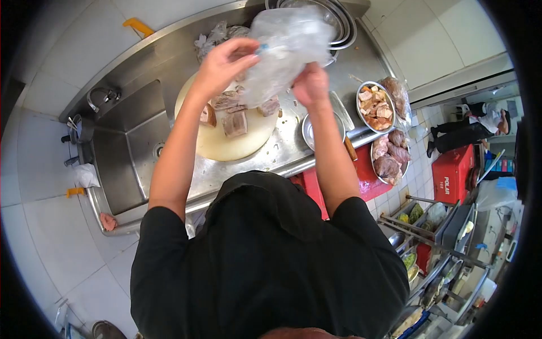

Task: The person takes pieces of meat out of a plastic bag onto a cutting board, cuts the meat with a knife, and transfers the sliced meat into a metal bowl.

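Nearest, meat chunks (pixel 235 123) lay on the round board (pixel 240 150). Beyond, the right hand (pixel 311 85) clutched the plastic bag's (pixel 288 48) near right edge; the left hand (pixel 226 65) was at its left edge, grip unclear. Metal bowls (pixel 345 28) sat farther.

Plastic bag (pixel 288 45): translucent whitish, with a small blue patch
Chopping board (pixel 223 148): cream
Desk (pixel 361 61): silver-grey
Knife handle (pixel 350 149): brown
Short-sleeved shirt (pixel 259 271): plain black
Cool box (pixel 451 175) at right: red, white lettering
Wall tiles (pixel 56 231) at left: white, grey grid lines
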Demonstrator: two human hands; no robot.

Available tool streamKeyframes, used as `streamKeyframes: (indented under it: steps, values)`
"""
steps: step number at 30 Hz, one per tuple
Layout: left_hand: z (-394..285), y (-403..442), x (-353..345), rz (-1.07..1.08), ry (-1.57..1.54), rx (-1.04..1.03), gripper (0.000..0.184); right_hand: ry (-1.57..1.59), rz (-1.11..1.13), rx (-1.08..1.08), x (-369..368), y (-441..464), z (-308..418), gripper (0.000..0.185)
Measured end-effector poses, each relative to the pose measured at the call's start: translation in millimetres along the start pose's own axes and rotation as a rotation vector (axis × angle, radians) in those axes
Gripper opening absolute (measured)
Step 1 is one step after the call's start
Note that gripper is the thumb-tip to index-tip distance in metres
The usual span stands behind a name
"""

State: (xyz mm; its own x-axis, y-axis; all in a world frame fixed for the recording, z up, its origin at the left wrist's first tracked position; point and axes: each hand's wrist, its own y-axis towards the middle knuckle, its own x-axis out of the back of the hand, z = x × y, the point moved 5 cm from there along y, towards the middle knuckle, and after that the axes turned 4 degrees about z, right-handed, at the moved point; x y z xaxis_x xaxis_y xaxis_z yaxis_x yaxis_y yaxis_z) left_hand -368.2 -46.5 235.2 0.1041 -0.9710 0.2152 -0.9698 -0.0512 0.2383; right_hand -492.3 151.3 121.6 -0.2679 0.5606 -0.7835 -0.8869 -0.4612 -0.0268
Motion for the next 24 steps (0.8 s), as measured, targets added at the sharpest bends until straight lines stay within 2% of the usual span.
streamKeyframes:
  steps: [2,4,6,7,11,15,18,19,22,24]
  values:
    - [46,-29,11,-0.106,0.089,0.06,0.037,0.045,0.007,0.077,-18,-16,46,0.045]
    - [82,-69,2,-0.031,0.387,0.214,0.058,0.006,0.02,0.111,24,-9,79,0.044]
    - [98,-106,-19,0.022,0.797,0.207,0.075,-0.092,-0.015,0.193,66,-9,110,0.043]
    - [105,-119,-28,0.049,1.002,0.196,0.083,-0.085,-0.117,0.217,81,-14,125,0.043]
    - [129,-132,-39,-0.019,1.114,0.147,0.101,-0.222,-0.263,0.388,116,-27,174,0.04]
    - [146,-123,-36,-0.023,1.178,0.133,0.083,-0.415,-0.296,0.464,147,-12,211,0.041]
    - [152,-117,-26,-0.057,1.208,0.124,0.073,-0.867,-0.413,0.186,183,11,217,0.045]
    - [155,-113,-22,-0.069,1.23,0.125,0.072,-1.014,-0.489,0.014,182,7,208,0.044]
    - [163,-101,-9,-0.112,1.27,0.187,0.068,-2.178,-0.363,-0.05,250,11,201,0.044]
    - [169,-99,-1,-0.157,1.235,0.216,0.068,-1.732,-0.443,-0.009,224,-40,184,0.044]
